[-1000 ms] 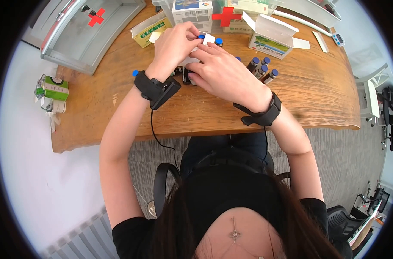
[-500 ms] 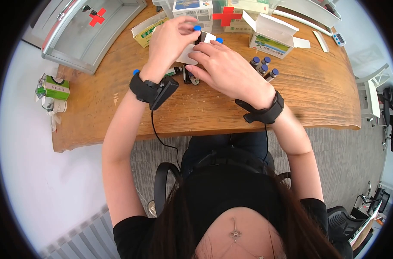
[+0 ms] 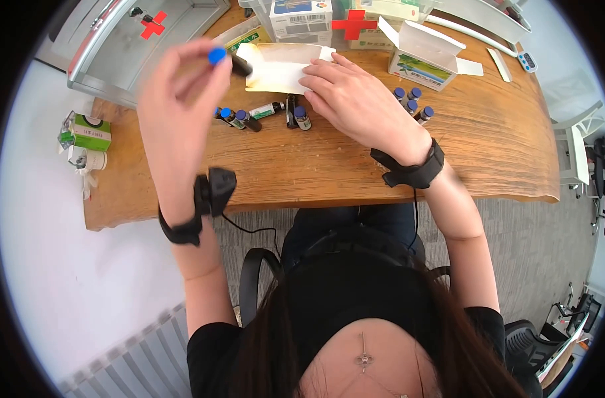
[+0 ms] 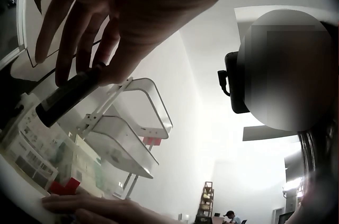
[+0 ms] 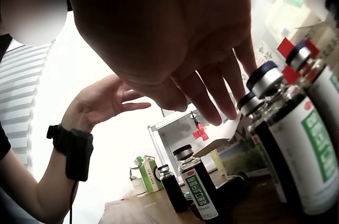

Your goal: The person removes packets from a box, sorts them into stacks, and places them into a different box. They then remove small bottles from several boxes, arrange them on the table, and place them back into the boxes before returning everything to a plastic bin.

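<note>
My left hand (image 3: 183, 109), raised at the left above the table, pinches a dark glass vial (image 4: 69, 97) with a blue cap between thumb and fingers. It is blurred in the head view. Below it, several capped vials (image 3: 248, 121) stand or lie on the table. My right hand (image 3: 365, 106) rests with its fingers stretched over the right end of an open white carton (image 3: 276, 73), which lies near the table's middle. In the right wrist view, labelled vials (image 5: 198, 187) appear beneath that hand.
Another group of blue-capped vials (image 3: 412, 106) stands right of my right hand. Behind are an open carton (image 3: 422, 63) with a green picture, a clear bin with a red cross (image 3: 355, 25) and a yellow-green box (image 3: 249, 33). A clear-fronted cabinet (image 3: 110, 73) stands at back left.
My left hand has drawn the vial up from the carton and carried it left, toward the cabinet side. The carton's pale inside now shows. The right hand has stayed at the carton.
</note>
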Available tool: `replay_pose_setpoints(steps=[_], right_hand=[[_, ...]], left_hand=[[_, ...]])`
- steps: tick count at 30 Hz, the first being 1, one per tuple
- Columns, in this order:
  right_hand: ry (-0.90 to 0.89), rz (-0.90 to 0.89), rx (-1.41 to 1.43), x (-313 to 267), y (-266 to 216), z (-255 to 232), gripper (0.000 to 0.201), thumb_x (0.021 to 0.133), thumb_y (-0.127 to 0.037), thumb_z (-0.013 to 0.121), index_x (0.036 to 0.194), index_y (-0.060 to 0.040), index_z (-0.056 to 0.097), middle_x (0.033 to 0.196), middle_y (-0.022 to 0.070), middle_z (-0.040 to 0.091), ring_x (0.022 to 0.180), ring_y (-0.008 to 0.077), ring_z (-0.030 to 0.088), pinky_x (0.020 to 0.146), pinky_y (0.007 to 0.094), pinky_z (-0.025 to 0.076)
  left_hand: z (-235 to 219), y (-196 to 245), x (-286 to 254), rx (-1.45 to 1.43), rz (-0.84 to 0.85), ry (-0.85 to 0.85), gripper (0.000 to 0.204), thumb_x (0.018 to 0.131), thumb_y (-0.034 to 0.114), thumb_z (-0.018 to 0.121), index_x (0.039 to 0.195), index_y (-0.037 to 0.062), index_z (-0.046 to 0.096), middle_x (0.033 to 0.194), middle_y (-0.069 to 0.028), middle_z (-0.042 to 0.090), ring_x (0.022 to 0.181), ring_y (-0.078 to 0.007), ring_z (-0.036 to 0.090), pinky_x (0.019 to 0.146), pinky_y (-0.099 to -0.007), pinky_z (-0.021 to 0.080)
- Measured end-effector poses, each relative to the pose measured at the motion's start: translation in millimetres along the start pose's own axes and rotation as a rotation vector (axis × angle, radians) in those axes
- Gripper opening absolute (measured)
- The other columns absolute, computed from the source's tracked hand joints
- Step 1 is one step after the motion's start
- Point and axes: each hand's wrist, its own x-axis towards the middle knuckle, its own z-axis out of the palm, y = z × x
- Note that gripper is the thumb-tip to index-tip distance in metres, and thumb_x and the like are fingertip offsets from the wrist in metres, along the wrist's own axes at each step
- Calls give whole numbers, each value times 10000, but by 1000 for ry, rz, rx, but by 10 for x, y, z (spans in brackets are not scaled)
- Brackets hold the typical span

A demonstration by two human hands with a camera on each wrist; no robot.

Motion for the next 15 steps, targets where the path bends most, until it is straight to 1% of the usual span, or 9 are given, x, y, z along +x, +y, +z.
replay_pose_setpoints(steps=[2, 3, 5, 6, 8, 9, 12, 13, 15], right_hand=[[-129, 35, -16, 0, -20, -77, 239, 906, -176, 538, 1034, 10, 617, 1101, 133, 607, 1059, 309, 563, 1039, 410, 383], [-130, 35, -14, -2, -24, -104, 239, 906, -176, 538, 1034, 10, 617, 1101, 133, 607, 1059, 309, 563, 1039, 410, 383], [-34, 6, 7, -7, -36, -151, 197, 878, -136, 579, 1008, 6, 626, 1079, 134, 611, 1049, 313, 566, 994, 404, 416], [-38, 0, 14, -13, -57, -190, 197, 878, -136, 579, 1008, 6, 626, 1079, 134, 611, 1049, 313, 566, 994, 404, 416], [52, 40, 96, -47, -118, -281, 126, 825, -113, 613, 893, -7, 622, 926, 102, 597, 905, 281, 585, 867, 377, 465], [49, 31, 102, -82, -158, -312, 126, 825, -113, 613, 893, -7, 622, 926, 102, 597, 905, 281, 585, 867, 377, 465], [-40, 214, 182, -161, -304, -370, 140, 815, -91, 622, 931, -12, 622, 891, 82, 605, 810, 280, 601, 691, 364, 506], [-38, 210, 189, -156, -316, -355, 140, 815, -91, 622, 931, -12, 622, 891, 82, 605, 810, 280, 601, 691, 364, 506], [-93, 289, 209, -137, -335, -318, 212, 823, -88, 638, 1030, -45, 620, 998, 98, 625, 824, 300, 624, 700, 352, 521]], left_hand=[[19, 40, -264, -49, -266, -39, 206, 819, 29, 661, 1009, -18, 597, 962, -78, 635, 932, -158, 636, 817, -299, 519], [44, -4, -362, -48, -268, -38, 206, 819, 29, 661, 1009, -18, 597, 962, -78, 635, 932, -158, 636, 817, -299, 519], [109, -153, -555, -17, -175, -88, 196, 817, 28, 662, 1002, -7, 606, 943, -81, 646, 920, -168, 646, 855, -296, 508], [159, -198, -622, -11, -188, -91, 197, 812, 26, 665, 998, -2, 607, 949, -86, 649, 916, -175, 650, 846, -299, 510], [274, -322, -733, 4, -200, -94, 191, 801, 33, 668, 982, 24, 608, 940, -97, 646, 885, -199, 661, 806, -305, 513], [320, -357, -754, 7, -205, -85, 191, 801, 33, 668, 982, 24, 608, 940, -97, 646, 885, -199, 661, 806, -305, 513], [422, -467, -781, 160, -186, -54, 189, 791, 68, 671, 965, 56, 599, 890, -84, 625, 827, -220, 650, 728, -312, 496], [441, -482, -782, 167, -188, -50, 189, 791, 68, 671, 965, 56, 599, 890, -84, 625, 827, -220, 650, 728, -312, 496], [475, -495, -788, 227, -209, -56, 183, 791, 78, 673, 955, 57, 594, 880, -72, 626, 813, -216, 646, 701, -320, 491]])
